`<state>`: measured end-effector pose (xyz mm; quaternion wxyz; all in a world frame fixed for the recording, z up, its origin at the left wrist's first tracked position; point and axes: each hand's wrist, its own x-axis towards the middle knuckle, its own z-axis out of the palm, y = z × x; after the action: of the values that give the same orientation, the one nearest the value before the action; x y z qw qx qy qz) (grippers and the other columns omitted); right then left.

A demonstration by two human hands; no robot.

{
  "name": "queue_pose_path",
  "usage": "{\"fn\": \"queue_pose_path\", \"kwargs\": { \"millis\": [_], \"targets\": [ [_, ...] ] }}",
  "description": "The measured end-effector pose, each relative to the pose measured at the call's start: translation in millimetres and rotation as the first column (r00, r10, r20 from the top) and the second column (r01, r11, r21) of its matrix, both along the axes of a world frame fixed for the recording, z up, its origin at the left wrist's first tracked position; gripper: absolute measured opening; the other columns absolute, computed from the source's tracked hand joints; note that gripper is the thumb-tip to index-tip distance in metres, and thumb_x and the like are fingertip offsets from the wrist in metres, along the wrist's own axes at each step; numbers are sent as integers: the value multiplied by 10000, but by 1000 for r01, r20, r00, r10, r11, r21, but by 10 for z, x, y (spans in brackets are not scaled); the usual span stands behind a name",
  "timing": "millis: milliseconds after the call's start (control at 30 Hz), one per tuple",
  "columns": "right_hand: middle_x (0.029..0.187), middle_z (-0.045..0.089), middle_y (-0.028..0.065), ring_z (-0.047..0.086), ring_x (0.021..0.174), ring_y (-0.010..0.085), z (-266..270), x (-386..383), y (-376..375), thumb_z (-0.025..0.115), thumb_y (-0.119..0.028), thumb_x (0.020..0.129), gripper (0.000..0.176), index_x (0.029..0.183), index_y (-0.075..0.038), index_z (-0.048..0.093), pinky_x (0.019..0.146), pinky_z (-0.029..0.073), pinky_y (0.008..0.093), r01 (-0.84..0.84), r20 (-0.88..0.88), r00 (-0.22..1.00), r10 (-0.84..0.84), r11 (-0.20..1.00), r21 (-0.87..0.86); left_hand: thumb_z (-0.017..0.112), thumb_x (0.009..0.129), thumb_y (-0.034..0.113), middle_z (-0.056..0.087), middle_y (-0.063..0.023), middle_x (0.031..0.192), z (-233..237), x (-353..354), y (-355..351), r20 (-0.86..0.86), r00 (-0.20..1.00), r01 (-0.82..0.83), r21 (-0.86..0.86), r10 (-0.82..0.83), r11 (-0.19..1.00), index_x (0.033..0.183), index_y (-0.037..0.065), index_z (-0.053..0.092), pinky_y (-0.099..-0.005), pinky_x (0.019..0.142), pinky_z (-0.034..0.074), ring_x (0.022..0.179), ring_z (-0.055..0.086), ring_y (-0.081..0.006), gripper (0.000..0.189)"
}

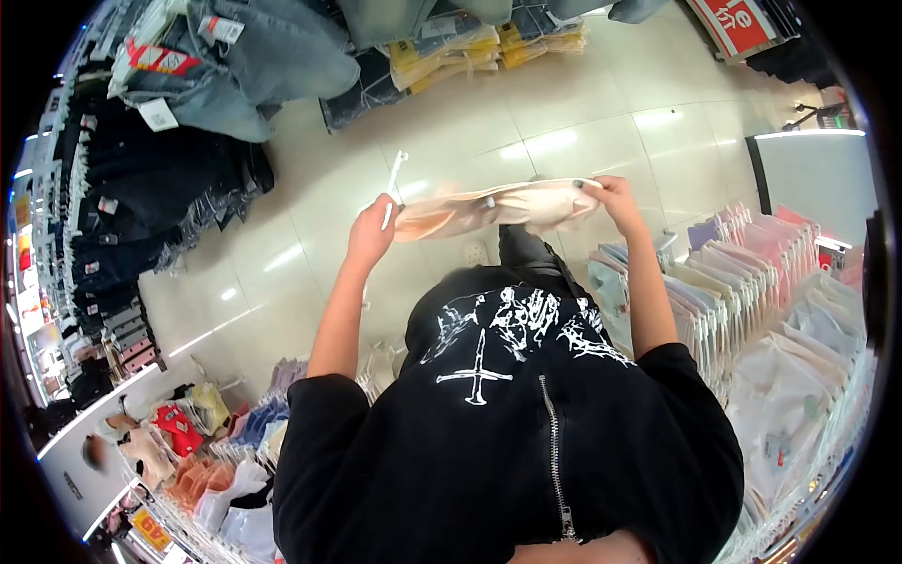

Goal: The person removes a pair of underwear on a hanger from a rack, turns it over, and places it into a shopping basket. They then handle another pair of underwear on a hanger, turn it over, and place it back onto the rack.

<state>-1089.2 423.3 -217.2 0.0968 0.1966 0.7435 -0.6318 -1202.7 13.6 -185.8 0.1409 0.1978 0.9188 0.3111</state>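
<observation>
A pale peach garment (498, 209) is stretched between my two hands above the tiled floor. My left hand (374, 228) is closed on its left end, and a white plastic hanger (396, 176) sticks up from the same fist. At the other end, my right hand (615, 202) pinches the garment's upper corner between thumb and fingers. The cloth hangs in loose folds, slightly blurred in its left part.
Jeans (272, 75) and dark trousers (150, 188) hang at the upper left. Packed clothes (446, 52) lie at the top. Pastel garments (733, 273) hang on the right, underwear (202, 451) at the lower left. A red sign (738, 26) stands at the upper right.
</observation>
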Motion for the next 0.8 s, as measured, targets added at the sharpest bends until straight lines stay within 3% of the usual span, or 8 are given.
{"fn": "queue_pose_path", "kwargs": {
  "millis": [67, 133, 300, 400, 533, 633, 733, 800],
  "targets": [
    [716, 588, 6, 544, 688, 104, -137, -166, 268, 605, -180, 782, 169, 766, -13, 623, 624, 430, 254, 141, 47, 990, -133, 917, -374, 480, 854, 155, 425, -48, 555, 15, -264, 144, 223, 975, -2, 69, -13, 998, 811, 79, 446, -288, 478, 376, 514, 471, -162, 95],
    [752, 591, 28, 553, 690, 120, -141, -366, 367, 613, -184, 781, 188, 810, 0, 598, 647, 430, 239, 231, 47, 970, -237, 854, -466, 485, 860, 190, 398, 9, 545, 295, -515, 406, 564, 825, -82, 68, 30, 994, 800, 92, 445, -233, 429, 343, 470, 411, -75, 121],
    [920, 573, 95, 547, 812, 155, 4, -839, 751, 619, -164, 780, 340, 1030, 30, 495, 744, 430, 255, 281, 59, 960, -274, 939, -199, 501, 846, 211, 401, 48, 568, 326, -1106, 1026, 604, 796, -43, 119, -38, 992, 775, 106, 471, -205, 402, 306, 458, 365, -43, 131],
    [960, 562, 101, 531, 872, 166, 123, -932, 1171, 618, -159, 781, 398, 1076, 50, 451, 772, 429, 288, 282, 150, 959, -240, 842, -460, 501, 848, 213, 397, 49, 561, 257, -1397, 1443, 656, 751, -45, 154, -68, 987, 779, 112, 469, -204, 401, 307, 455, 374, -44, 127],
    [938, 550, 91, 531, 848, 153, 111, -1078, 1536, 602, -136, 793, 368, 1087, 20, 444, 722, 443, 279, 348, -69, 915, -397, 866, -360, 498, 845, 212, 443, 33, 577, 111, -1710, 2105, 613, 768, 171, 86, -187, 982, 868, 112, 468, -209, 402, 332, 486, 418, -45, 107],
    [911, 540, 78, 528, 817, 129, 346, -1126, 1742, 580, -111, 806, 366, 1147, -60, 456, 690, 446, 264, 396, -180, 861, -476, 849, -350, 493, 840, 198, 548, 8, 630, 122, -1758, 2669, 459, 874, 86, 179, -160, 980, 966, 92, 454, -205, 412, 337, 504, 435, -46, 169],
    [1036, 514, 86, 502, 891, 129, 475, -1115, 1954, 551, -65, 811, 350, 1153, -56, 481, 755, 452, 271, 375, -120, 894, -433, 866, -332, 495, 830, 170, 629, -18, 772, 375, -1847, 3244, 457, 840, 156, 315, -294, 936, 1023, 53, 429, -200, 433, 353, 513, 432, -49, 235],
    [955, 547, 68, 525, 806, 110, 511, -1105, 2080, 543, -72, 813, 354, 1165, -79, 501, 672, 454, 243, 332, -142, 906, -398, 878, -344, 505, 816, 141, 638, -63, 844, 554, -1887, 3614, 568, 704, 212, 405, -426, 889, 999, 24, 462, -197, 458, 368, 493, 418, -57, 221]
  ]
}}
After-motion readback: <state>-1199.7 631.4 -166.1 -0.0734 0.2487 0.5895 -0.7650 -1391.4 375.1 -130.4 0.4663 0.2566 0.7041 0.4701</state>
